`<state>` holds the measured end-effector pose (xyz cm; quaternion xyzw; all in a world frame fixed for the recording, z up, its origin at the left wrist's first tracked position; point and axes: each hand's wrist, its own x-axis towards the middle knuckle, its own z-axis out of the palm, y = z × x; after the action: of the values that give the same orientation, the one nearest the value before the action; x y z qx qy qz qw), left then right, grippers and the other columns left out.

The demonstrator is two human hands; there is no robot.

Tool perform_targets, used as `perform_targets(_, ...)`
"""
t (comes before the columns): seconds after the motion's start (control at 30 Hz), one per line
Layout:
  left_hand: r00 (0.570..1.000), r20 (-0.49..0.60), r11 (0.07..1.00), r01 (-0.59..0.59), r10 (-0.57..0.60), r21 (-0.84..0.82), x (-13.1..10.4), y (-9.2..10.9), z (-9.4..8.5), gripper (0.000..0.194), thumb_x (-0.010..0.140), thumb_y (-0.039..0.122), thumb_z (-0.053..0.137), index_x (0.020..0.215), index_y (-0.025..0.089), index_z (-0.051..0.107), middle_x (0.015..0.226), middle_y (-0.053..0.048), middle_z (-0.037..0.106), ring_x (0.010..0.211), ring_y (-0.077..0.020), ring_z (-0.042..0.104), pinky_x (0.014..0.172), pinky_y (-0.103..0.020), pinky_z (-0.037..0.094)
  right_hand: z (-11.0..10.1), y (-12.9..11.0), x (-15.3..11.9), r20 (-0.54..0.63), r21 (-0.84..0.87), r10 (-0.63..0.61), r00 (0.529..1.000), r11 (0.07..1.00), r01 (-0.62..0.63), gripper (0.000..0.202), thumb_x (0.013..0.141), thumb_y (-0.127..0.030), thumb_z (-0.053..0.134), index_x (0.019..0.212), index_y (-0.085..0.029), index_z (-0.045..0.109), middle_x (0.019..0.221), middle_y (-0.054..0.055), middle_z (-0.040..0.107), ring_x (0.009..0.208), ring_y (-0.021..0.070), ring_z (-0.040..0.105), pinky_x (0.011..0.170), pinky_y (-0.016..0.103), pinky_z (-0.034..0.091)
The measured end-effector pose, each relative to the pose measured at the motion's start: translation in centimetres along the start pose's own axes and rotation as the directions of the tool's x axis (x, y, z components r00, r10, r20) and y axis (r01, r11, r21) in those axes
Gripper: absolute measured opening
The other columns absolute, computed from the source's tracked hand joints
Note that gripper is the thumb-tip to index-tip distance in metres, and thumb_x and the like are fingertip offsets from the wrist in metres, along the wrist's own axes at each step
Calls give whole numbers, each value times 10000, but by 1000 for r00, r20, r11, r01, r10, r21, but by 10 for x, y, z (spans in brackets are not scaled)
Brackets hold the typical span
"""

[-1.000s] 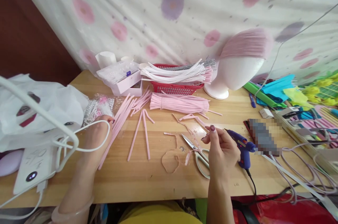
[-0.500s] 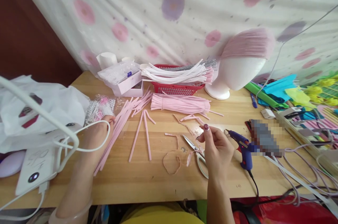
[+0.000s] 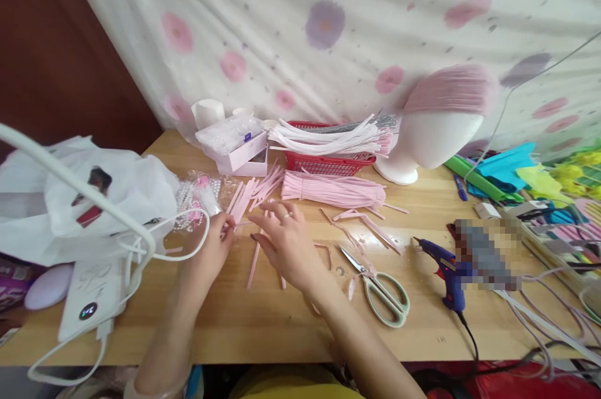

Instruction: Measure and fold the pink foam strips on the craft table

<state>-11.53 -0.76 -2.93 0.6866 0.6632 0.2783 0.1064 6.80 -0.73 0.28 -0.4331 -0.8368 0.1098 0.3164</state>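
My left hand (image 3: 212, 255) is closed in a pinch at the front of a spread of loose pink pipe cleaners (image 3: 241, 195). A short piece of pink pipe cleaner (image 3: 243, 223) sticks out to the right from its fingertips. Over the cut, bent pipe cleaners on the table, my right hand (image 3: 287, 247) is palm down with its fingers stretched and apart, wearing a ring. Its index fingertip is close to the end of the held piece; contact is unclear. Beneath this hand, a pink pipe cleaner (image 3: 254, 266) is partly hidden. Green-handled scissors (image 3: 385, 302) lie open to the right.
A tied pink bundle (image 3: 331, 190) lies before a red basket (image 3: 328, 164) of white stems. A blue glue gun (image 3: 444, 267) and a foam head (image 3: 434, 139) stand right. Left are a bag of beads (image 3: 195, 202), a power bank (image 3: 91, 299) and an overhanging white cable (image 3: 206, 230).
My right hand has moved left from above the scissors to beside my left hand, its fingers spreading. A pink piece now shows at my left fingertips. The whole view has shifted slightly.
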Motion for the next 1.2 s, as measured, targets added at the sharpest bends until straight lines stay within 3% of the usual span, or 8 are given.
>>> perform_targets(0.17, 993, -45, 991, -111, 108, -77, -8, -1, -6, 234, 903, 262, 467, 917, 228, 698, 1053, -78, 760, 1022, -259, 688, 923, -402, 522, 17, 11, 12, 220, -68, -5, 976, 997, 20, 175, 935, -100, 628, 971, -230, 740, 871, 44, 768, 976, 234, 648, 1069, 521, 303)
perform_targets(0.33, 977, 24, 953, -201, 212, -226, -15, -13, -25, 308, 921, 275, 485, 993, 263, 784, 1034, -43, 796, 988, -244, 723, 913, -388, 548, -37, 43, -21, 167, -57, 107, 980, 993, -99, 223, 967, -145, 557, 855, -207, 739, 761, 39, 750, 776, 199, 662, 776, 314, 469)
perform_targets(0.43, 927, 159, 914, -285, 339, -288, -16, 9, -26, 305, 930, 289, 499, 976, 304, 800, 892, -8, 806, 826, -215, 739, 752, -330, 571, -65, 41, -43, 266, 49, 305, 914, 943, -329, 151, 948, -332, 619, 993, -226, 717, 751, -4, 749, 654, 172, 662, 613, 250, 454)
perform_targets(0.53, 833, 309, 872, -358, 460, -334, -12, 52, -16, 295, 938, 261, 510, 979, 319, 796, 821, -4, 790, 726, -200, 719, 669, -308, 538, -75, 27, -60, 349, 137, 283, 893, 928, -347, 188, 964, -372, 586, 951, -234, 714, 717, -21, 717, 637, 156, 632, 607, 238, 433)
perform_targets(0.67, 895, 387, 943, -99, 223, -317, 14, 99, 12, 208, 862, 207, 621, 1015, 249, 755, 911, -20, 789, 756, -196, 716, 732, -309, 549, -87, 35, -90, 195, 172, 401, 895, 884, -434, 309, 1004, -320, 430, 861, -210, 681, 704, 3, 665, 644, 167, 605, 602, 253, 430)
perform_targets(0.8, 885, 445, 965, -17, 137, -263, 52, 124, 64, 267, 984, 234, 460, 1138, 165, 667, 818, -28, 744, 598, -156, 663, 661, -325, 563, -111, 60, -130, -77, 258, 635, 768, 757, -600, 306, 971, -351, 453, 887, -177, 691, 609, -4, 577, 539, 156, 521, 507, 251, 376)
perform_targets(0.97, 889, 450, 985, -8, 87, -173, 68, 149, 124, 327, 954, 367, 595, 1212, 168, 618, 1231, -98, 638, 1045, -237, 650, 875, -452, 561, -134, 63, -157, -261, 418, 719, 644, 685, -596, 362, 984, -438, 484, 1081, -152, 684, 620, -18, 511, 528, 133, 456, 472, 238, 331)
perform_targets(1.2, 908, 420, 966, 123, -16, -228, 72, 150, 135, 322, 936, 349, 628, 1205, 173, 621, 1227, -97, 643, 1030, -231, 653, 865, -447, 565, -135, 71, -165, -345, 481, 740, 577, 667, -568, 370, 994, -488, 485, 1003, -174, 679, 616, -22, 481, 508, 124, 419, 454, 237, 309)
